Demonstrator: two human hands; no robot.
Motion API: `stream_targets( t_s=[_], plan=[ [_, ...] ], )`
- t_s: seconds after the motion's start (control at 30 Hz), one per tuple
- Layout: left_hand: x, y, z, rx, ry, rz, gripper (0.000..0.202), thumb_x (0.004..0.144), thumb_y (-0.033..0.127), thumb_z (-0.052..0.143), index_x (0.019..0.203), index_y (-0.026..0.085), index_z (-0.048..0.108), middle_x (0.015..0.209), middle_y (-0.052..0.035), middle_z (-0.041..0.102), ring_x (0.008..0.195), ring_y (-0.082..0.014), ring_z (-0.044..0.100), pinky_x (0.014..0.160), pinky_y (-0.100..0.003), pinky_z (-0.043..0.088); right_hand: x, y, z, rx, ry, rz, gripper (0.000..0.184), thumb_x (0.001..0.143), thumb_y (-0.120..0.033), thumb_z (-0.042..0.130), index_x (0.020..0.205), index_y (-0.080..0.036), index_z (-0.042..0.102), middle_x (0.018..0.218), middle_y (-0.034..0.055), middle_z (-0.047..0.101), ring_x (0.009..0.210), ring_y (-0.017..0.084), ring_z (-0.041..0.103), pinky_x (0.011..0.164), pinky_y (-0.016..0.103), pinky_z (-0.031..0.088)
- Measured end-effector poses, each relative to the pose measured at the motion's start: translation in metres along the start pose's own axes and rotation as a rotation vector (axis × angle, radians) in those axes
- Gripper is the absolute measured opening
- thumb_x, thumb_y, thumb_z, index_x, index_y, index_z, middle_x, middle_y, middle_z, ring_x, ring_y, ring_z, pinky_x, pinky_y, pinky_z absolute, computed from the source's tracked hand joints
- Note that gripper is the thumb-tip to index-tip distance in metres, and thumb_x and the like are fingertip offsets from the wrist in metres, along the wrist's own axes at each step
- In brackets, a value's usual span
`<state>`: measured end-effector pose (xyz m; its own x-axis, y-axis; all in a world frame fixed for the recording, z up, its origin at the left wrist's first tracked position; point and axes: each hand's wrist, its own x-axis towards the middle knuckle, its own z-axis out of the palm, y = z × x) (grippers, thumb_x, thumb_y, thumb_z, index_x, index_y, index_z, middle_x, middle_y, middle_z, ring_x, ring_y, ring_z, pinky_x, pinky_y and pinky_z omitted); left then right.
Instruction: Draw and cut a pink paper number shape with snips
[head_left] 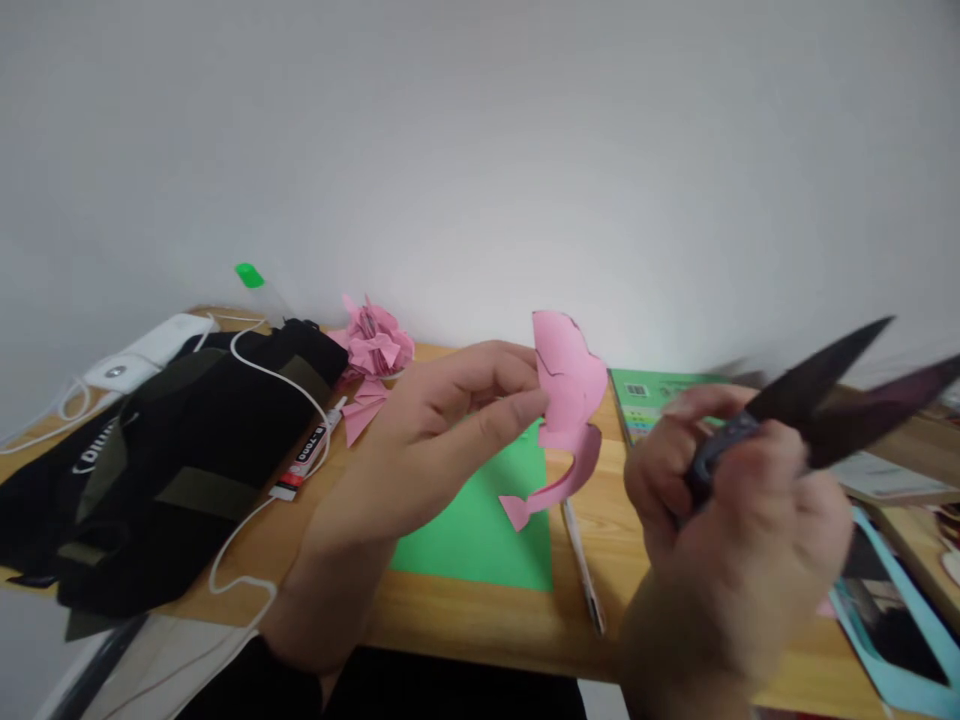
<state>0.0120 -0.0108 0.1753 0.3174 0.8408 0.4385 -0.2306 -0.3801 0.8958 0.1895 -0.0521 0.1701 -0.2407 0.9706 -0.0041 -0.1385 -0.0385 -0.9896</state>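
My left hand (450, 440) pinches a curled cut piece of pink paper (570, 380) between thumb and fingers, held up above the table. Dark drawn lines run along its upper part, and a thin strip hangs from its lower end. To the right, my right hand (742, 520) grips a pair of scissors (817, 400) by the handles. The blades are spread apart and point up to the right, away from the pink paper. Below the left hand lies a sheet of green paper (495, 540). A pen (581, 565) rests beside it.
On the wooden table (450, 625) stand a pink paper flower (375, 340) and a glue tube (304, 455). A black bag (195, 430), white cable (281, 370) and white power strip (154, 350) lie left. A green booklet (645, 390) and light-blue-framed object (892, 610) sit right.
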Motion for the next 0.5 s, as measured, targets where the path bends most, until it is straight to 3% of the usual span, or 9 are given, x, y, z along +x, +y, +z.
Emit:
stream_targets(
  t_s=[0.13,0.23,0.37,0.5],
  plan=[
    [0.001,-0.001,0.001,-0.004,0.028,0.031,0.018,0.093,0.025,0.068,0.076,0.019,0.066,0.083,-0.0013,0.066,0.089,-0.0160,0.065,0.084,-0.027,0.052,0.000,-0.006,-0.003,0.035,-0.085,0.091,0.060,0.085,-0.077,0.054,0.084,-0.018,0.062,0.047,-0.0072,0.038,0.036,0.008,0.029,0.029,0.021,0.027],
    [0.001,-0.003,0.001,-0.036,0.025,0.054,0.016,0.093,0.025,0.068,0.079,0.020,0.066,0.087,-0.0007,0.067,0.095,-0.0161,0.065,0.088,-0.028,0.052,-0.002,-0.005,-0.005,0.097,-0.152,0.158,0.061,0.090,-0.077,0.045,0.084,-0.018,0.060,0.044,-0.0089,0.036,0.031,0.006,0.022,0.027,0.019,0.020],
    [0.000,-0.005,-0.002,-0.079,0.014,0.051,0.016,0.093,0.027,0.068,0.079,0.020,0.065,0.093,-0.0012,0.068,0.093,-0.0155,0.064,0.089,-0.029,0.052,-0.008,0.004,-0.007,0.210,-0.229,0.179,0.062,0.097,-0.072,0.033,0.083,-0.018,0.059,0.042,-0.0104,0.034,0.027,0.004,0.013,0.026,0.017,0.012],
    [-0.001,-0.005,-0.001,-0.086,0.036,0.052,0.014,0.093,0.026,0.068,0.081,0.021,0.067,0.095,-0.0020,0.067,0.098,-0.0158,0.064,0.093,-0.029,0.052,-0.009,0.011,-0.008,0.227,-0.245,0.162,0.061,0.099,-0.069,0.033,0.082,-0.017,0.061,0.044,-0.0074,0.040,0.028,0.004,0.015,0.026,0.017,0.010]
  ],
)
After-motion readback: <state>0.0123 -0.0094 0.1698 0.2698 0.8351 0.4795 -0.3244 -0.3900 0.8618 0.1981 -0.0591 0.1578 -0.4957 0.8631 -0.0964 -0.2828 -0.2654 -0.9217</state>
